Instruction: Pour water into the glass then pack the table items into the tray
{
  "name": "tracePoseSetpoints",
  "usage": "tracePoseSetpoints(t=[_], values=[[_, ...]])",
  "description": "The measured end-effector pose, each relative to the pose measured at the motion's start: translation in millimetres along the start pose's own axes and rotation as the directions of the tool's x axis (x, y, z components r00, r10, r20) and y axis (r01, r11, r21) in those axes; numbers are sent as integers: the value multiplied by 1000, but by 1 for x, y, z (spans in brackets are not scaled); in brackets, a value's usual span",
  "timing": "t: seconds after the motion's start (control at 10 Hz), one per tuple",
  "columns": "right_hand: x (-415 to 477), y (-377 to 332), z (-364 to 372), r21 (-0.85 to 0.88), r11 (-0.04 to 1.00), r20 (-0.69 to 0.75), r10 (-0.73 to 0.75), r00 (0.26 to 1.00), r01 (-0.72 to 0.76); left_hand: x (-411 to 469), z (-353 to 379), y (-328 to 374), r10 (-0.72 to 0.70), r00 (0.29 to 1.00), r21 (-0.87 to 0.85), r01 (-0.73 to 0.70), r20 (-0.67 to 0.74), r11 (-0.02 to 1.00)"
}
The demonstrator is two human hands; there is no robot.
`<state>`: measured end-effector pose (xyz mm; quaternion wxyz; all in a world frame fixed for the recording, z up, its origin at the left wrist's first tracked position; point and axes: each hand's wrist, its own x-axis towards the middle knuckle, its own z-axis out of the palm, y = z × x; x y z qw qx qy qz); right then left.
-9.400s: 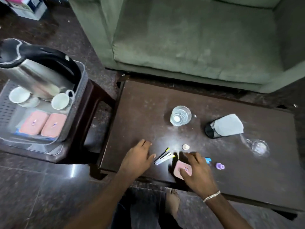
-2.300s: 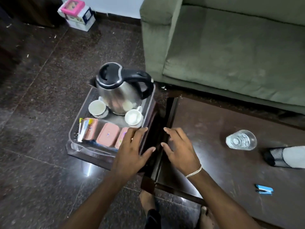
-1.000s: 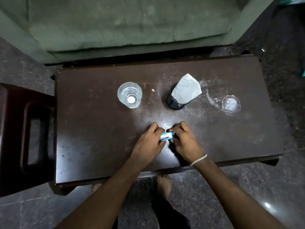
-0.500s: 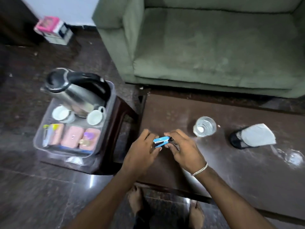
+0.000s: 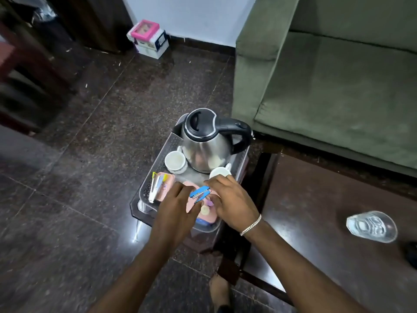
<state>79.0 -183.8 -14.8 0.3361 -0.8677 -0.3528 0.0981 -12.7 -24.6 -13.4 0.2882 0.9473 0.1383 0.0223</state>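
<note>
A clear plastic tray (image 5: 144,195) sits on a dark stool left of the brown table (image 5: 316,222). It holds a steel kettle (image 5: 205,143), two white cups (image 5: 174,160), pink boxes (image 5: 165,184) and pens (image 5: 155,186). Both my hands hover over the tray's near end. A small blue stapler (image 5: 200,193) is between them, just above a pink box. My right hand (image 5: 228,202) pinches its right end. My left hand (image 5: 176,206) is beside its left end with fingers spread. The glass (image 5: 372,225) with water stands on the table at the right.
A green sofa (image 5: 338,86) runs behind the table and tray. A pink and white box (image 5: 147,38) stands on the dark floor by the wall. A black object (image 5: 411,254) shows at the right edge of the table. Dark furniture fills the far left.
Both hands have carried the blue stapler left from above the table edge to over the tray. My left hand's fingers have spread away from it.
</note>
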Motion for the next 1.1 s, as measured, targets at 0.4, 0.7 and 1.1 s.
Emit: tracePoseSetpoints(t=[0.4,0.7,1.1], values=[[55,-13,65,-246,969,260,62,964,4,12,9,-61,-130,989,248,109,69,963],[34,-9,58,-217,975,145,79,986,-47,15,9,-54,-12,1000,236,12,-1,972],[-21,4,-59,-375,906,-194,129,973,-195,22,-31,40,253,964,457,-188,-86,870]])
